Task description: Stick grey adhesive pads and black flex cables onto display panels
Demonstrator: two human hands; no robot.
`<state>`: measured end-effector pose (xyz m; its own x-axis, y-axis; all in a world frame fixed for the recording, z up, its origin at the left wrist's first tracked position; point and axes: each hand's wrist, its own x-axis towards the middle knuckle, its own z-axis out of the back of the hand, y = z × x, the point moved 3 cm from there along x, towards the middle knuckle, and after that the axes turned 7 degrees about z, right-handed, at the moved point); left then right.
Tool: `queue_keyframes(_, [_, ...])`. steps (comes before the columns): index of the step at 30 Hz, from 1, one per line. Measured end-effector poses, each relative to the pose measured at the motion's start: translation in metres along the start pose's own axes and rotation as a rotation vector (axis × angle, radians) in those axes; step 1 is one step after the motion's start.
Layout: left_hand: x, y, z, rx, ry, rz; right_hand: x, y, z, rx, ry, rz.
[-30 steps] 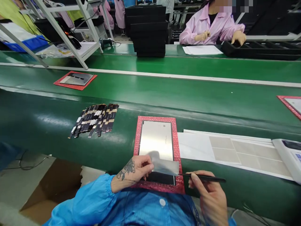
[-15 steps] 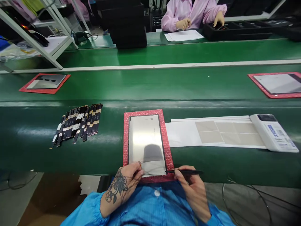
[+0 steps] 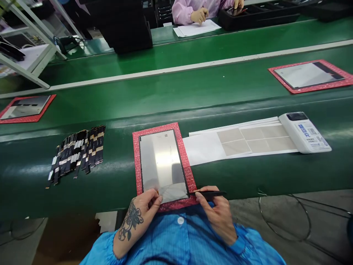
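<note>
A shiny rectangular panel (image 3: 161, 162) lies on a red bubble-wrap mat (image 3: 136, 158) at the near edge of the green bench. My left hand (image 3: 145, 205), tattooed on its back, pinches the left end of a grey film strip (image 3: 173, 191) lying across the panel's near end. My right hand (image 3: 213, 208) grips black tweezers (image 3: 211, 193), whose tip touches the strip's right end at the panel's lower right corner.
A fan of black flex cables (image 3: 75, 154) lies to the left. White sheets with grey patches (image 3: 239, 140) and a white device (image 3: 303, 132) lie to the right. Two more red mats with panels (image 3: 309, 75) (image 3: 24, 107) sit on the conveyor. A person in pink (image 3: 193, 11) works opposite.
The film strip, lifted and tilted a second ago, now lies flat along the panel's near end. Both hands kept their grip. The view has tipped down and shifted right.
</note>
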<state>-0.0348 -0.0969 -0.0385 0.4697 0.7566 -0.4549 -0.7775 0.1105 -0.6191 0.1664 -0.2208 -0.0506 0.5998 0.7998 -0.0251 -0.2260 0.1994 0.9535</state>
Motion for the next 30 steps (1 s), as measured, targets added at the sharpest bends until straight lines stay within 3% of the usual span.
queue_keyframes(30, [0.0002,-0.0091,0.0040,0.025,-0.018,-0.038,-0.0005,-0.0015,0.0002,-0.039,0.008,0.026])
